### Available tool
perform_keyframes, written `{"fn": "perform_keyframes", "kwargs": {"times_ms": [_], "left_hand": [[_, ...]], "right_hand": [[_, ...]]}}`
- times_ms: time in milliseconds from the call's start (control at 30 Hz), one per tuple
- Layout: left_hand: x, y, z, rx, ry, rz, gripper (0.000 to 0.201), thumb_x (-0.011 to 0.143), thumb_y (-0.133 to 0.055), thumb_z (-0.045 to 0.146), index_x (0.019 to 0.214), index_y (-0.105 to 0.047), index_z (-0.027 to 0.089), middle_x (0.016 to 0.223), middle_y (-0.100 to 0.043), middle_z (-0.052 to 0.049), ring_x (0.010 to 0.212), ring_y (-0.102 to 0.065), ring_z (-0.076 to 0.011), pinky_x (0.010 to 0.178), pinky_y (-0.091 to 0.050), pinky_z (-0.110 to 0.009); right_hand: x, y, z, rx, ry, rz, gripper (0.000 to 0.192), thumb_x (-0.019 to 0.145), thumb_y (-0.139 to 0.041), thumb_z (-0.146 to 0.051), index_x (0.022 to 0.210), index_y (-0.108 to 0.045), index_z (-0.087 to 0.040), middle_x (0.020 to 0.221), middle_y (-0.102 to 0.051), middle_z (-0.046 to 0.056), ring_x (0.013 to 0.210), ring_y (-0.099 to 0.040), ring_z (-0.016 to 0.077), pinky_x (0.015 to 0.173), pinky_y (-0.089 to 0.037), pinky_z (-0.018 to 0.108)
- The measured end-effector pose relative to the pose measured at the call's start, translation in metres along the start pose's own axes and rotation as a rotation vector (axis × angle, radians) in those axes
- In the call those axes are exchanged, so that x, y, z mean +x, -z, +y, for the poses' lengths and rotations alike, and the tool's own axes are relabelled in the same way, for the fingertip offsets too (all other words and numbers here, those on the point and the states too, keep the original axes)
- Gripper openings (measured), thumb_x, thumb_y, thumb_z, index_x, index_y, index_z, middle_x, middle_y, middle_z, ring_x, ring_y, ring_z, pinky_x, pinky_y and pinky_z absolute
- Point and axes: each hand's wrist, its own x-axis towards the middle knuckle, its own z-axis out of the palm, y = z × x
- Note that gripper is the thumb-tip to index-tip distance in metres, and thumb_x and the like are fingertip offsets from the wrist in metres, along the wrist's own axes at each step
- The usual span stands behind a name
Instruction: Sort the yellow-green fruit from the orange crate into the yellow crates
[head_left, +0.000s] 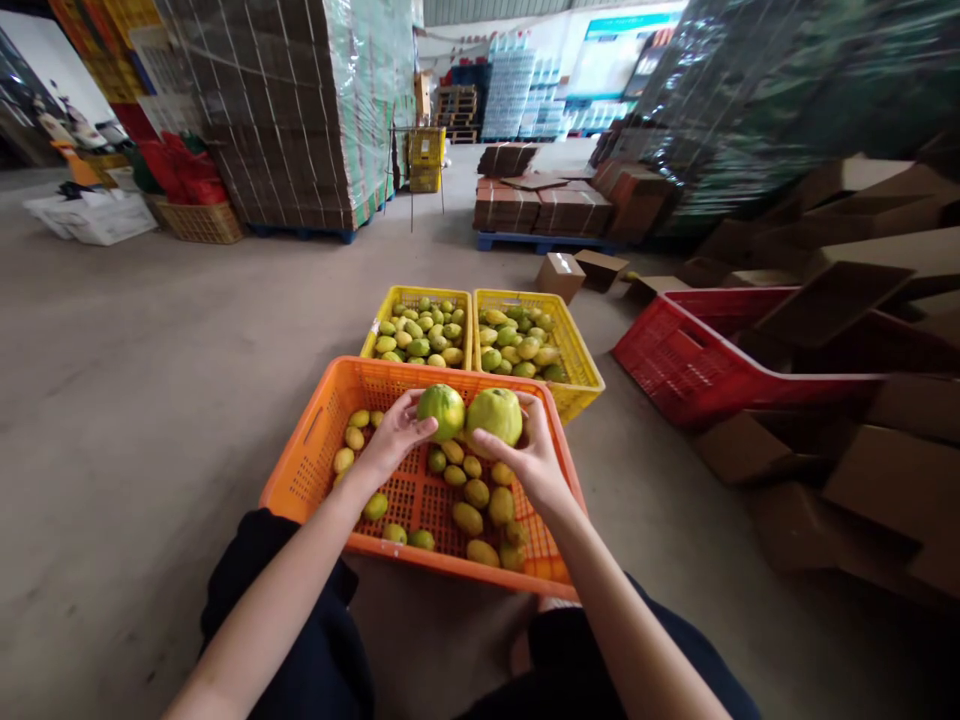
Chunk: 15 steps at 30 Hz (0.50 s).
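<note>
Above the orange crate, my left hand is closed around a round green fruit with yellow patches. Beside it, my right hand grips a larger, paler yellow-green fruit, with the thumb across its lower front. The two fruits are side by side, almost touching. Below them, several smaller oval fruits, yellow to green, lie scattered on the crate's slotted floor; one brownish-yellow fruit is at the right. I cannot tell the exact kind of fruit. My forearms hide part of the crate.
Two yellow crates, left and right, full of similar fruit, stand behind the orange one. To the right are a red crate and a heap of cardboard boxes. Wrapped pallet stacks and flattened cartons stand farther back.
</note>
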Motion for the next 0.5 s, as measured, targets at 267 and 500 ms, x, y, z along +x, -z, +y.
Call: {"fn": "perform_keyframes", "kwargs": {"times_ms": [267,500], "left_hand": [[0.005,0.001,-0.005,-0.182,0.243,0.106,0.022,0.09,-0.06,0.024,0.106,-0.068,0.01,0.097,-0.073,-0.013,0.084,-0.072,-0.0213,0.073,-0.06,-0.029],[0.011,-0.002,-0.016,-0.205,0.408,0.153,0.042,0.097,-0.044,0.038,0.117,-0.066,0.008,0.088,-0.073,-0.014,0.072,-0.071,-0.023,0.06,-0.058,-0.029]], "right_hand": [[0.009,-0.009,0.003,0.302,-0.31,-0.062,0.036,0.076,-0.062,-0.054,0.098,-0.057,-0.025,0.098,-0.071,0.003,0.084,-0.068,0.0247,0.056,-0.055,0.032],[0.012,-0.012,0.013,0.285,-0.456,0.107,0.041,0.075,-0.057,-0.059,0.092,-0.063,-0.022,0.086,-0.074,0.005,0.085,-0.07,0.0274,0.061,-0.058,0.036]]}}
